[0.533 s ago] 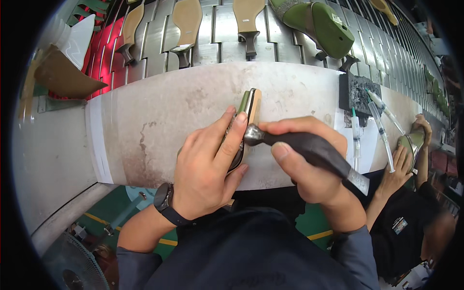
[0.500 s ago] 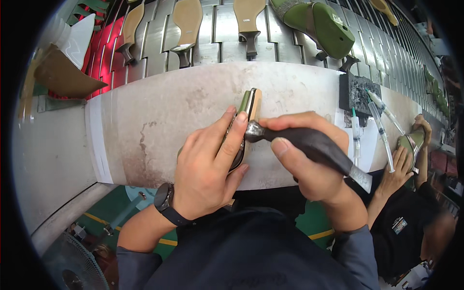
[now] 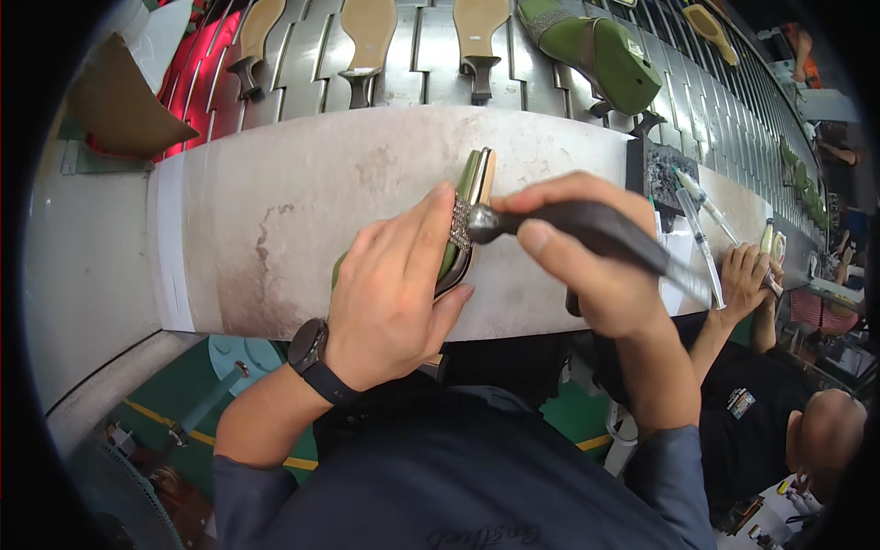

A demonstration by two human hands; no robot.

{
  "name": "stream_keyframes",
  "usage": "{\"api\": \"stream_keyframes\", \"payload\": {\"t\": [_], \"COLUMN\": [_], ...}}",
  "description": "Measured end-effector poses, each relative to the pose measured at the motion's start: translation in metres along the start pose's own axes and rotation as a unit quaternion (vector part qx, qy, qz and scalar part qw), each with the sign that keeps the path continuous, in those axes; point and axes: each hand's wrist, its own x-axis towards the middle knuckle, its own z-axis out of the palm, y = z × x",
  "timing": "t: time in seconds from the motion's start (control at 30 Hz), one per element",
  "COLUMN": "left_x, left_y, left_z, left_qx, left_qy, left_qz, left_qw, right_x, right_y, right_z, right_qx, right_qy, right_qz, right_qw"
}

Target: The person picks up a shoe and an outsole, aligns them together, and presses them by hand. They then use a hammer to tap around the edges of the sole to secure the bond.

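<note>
My left hand (image 3: 390, 284) clasps a sandal (image 3: 461, 229) built on a green shoe last (image 3: 469, 172); it lies on its side on the worktable (image 3: 302, 183). A glittery strap shows beside my fingers, and the tan sole (image 3: 489, 170) faces right. Much of the sandal is hidden under that hand. My right hand (image 3: 596, 261) is wrapped around the dark head of a shoemaker's hammer (image 3: 587, 231), its thumb and forefinger along the sides. The round metal face is right at the strap's edge by the sole. The flat end points to the lower right, blurred.
Beyond the table, a slatted metal conveyor (image 3: 431, 41) carries tan soles with heels (image 3: 369, 32) and a green last with a strap (image 3: 596, 55). Syringes (image 3: 701, 229) lie by a dark block (image 3: 660, 174) at right. A co-worker's hands (image 3: 747, 275) handle a shoe there.
The view has shifted slightly. My left forefinger has drawn back from the hammer face, baring the glittery strap. The hammer stays near the sole's edge. At right, the co-worker's hands and shoe have shifted.
</note>
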Motion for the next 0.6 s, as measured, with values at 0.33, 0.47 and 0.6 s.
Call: {"api": "stream_keyframes", "payload": {"t": [0.33,0.47,0.6], "left_x": [-0.001,-0.007,-0.009], "left_y": [0.0,-0.004,-0.011], "left_z": [-0.002,0.005,-0.003], "left_qx": [-0.012,0.004,-0.011], "left_qy": [0.019,0.027,0.011], "left_qz": [0.003,0.006,0.037], "left_qw": [1.0,1.0,0.999], "right_x": [-0.049,-0.075,-0.073], "right_y": [0.012,0.024,0.025], "right_z": [0.046,0.091,0.081], "right_qx": [-0.216,-0.234,-0.159], "right_qy": [0.043,0.088,0.066], "right_qz": [-0.234,-0.253,-0.208], "right_qw": [0.947,0.935,0.963]}}
